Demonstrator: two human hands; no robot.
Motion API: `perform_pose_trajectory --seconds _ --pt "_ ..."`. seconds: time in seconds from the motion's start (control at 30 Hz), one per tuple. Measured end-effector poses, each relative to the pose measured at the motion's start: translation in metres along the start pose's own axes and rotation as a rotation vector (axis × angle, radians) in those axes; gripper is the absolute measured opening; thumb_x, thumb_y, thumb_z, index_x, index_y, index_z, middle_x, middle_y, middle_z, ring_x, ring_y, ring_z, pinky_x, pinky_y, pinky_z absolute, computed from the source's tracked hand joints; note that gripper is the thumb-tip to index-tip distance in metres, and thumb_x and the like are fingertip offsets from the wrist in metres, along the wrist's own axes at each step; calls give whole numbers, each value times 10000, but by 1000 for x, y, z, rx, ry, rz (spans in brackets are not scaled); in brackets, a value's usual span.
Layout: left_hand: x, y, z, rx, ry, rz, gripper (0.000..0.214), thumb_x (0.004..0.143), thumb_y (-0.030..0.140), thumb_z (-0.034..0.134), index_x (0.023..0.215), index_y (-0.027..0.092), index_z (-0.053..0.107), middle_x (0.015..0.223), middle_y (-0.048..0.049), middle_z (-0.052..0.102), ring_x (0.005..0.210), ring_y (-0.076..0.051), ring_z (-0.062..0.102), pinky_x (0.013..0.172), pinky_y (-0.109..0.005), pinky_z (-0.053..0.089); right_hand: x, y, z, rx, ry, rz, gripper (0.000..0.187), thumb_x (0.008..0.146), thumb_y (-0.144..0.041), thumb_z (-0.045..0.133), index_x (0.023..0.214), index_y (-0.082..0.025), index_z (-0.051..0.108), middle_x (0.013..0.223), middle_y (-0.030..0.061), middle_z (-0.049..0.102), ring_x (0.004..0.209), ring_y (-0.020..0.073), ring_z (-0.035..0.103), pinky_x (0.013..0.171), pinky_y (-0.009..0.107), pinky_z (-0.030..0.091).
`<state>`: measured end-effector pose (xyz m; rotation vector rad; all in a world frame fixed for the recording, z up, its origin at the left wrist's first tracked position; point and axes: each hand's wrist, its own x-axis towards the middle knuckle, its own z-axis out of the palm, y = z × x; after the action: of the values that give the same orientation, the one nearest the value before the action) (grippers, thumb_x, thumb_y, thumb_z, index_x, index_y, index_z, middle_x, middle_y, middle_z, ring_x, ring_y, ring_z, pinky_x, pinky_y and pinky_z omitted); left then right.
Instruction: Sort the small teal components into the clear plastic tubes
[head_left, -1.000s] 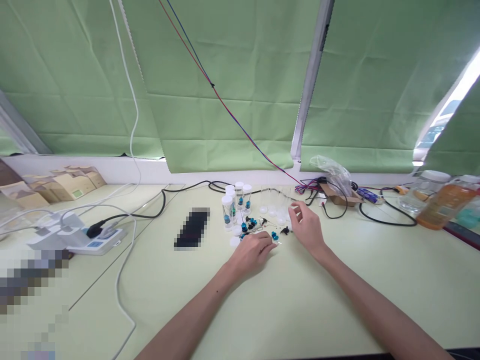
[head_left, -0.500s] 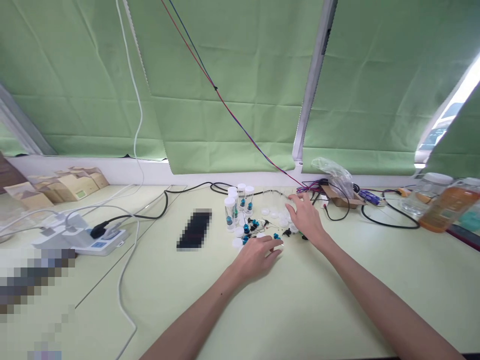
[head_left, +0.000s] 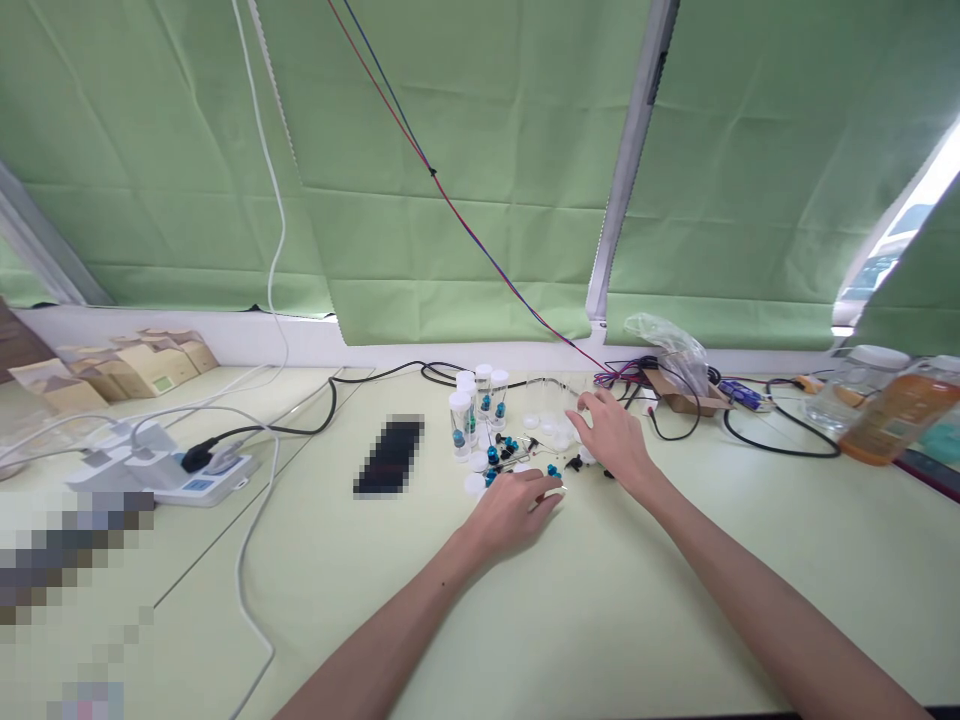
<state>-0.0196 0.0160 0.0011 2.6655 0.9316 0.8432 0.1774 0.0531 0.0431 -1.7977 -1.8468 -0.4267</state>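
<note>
My left hand (head_left: 512, 510) rests on the pale green table (head_left: 615, 600), fingers curled and pinched by small blue and black electronic parts (head_left: 517, 455); what it pinches is too small to name. My right hand (head_left: 613, 435) reaches past the parts, fingers spread at loose white caps (head_left: 551, 428) and clear empty vials (head_left: 547, 395). Several capped vials (head_left: 476, 405) holding blue parts stand upright just left of it.
A dark phone-like slab (head_left: 390, 458) lies left of the parts. A white power strip (head_left: 187, 478) with cables sits far left. A small cardboard box with plastic bag (head_left: 675, 385), black cables and bottles (head_left: 881, 405) line the back right. Green blinds hang behind.
My right hand moved forward and left from the parts toward the caps and clear vials. My left hand barely shifted, staying at the parts.
</note>
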Motion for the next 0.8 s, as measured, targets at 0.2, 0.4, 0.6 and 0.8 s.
perform_pose_trajectory --seconds 0.2,0.4,0.6,0.8 --pt "1 -6 5 24 107 -11 248 954 309 453 1033 206 664 792 -21 638 613 -125 568 575 -257 408 -3 -6 -8 15 99 -57 217 940 -359 511 894 -183 628 938 59 640 693 182 611 543 279 330" --pt "5 -6 5 -31 442 -140 355 900 357 556 1224 221 511 1072 -85 609 966 -204 608 774 -311 498 -7 -27 -37 136 141 -179 215 939 -350 506 913 -174 627 962 66 636 617 144 583 552 269 365" --pt "6 -5 6 -182 471 -203 576 852 334 627 1349 239 351 1203 -102 569 1120 -232 556 912 -370 470 -11 -51 -62 339 29 -297 161 925 -322 527 891 -190 613 957 55 645 634 140 580 606 268 409" --pt "4 -4 7 -293 359 -287 439 908 318 516 1309 236 357 956 -42 610 849 -184 603 784 -343 474 -8 -56 -61 424 -70 -268 171 908 -349 536 869 -206 621 926 61 667 661 165 599 675 298 443"
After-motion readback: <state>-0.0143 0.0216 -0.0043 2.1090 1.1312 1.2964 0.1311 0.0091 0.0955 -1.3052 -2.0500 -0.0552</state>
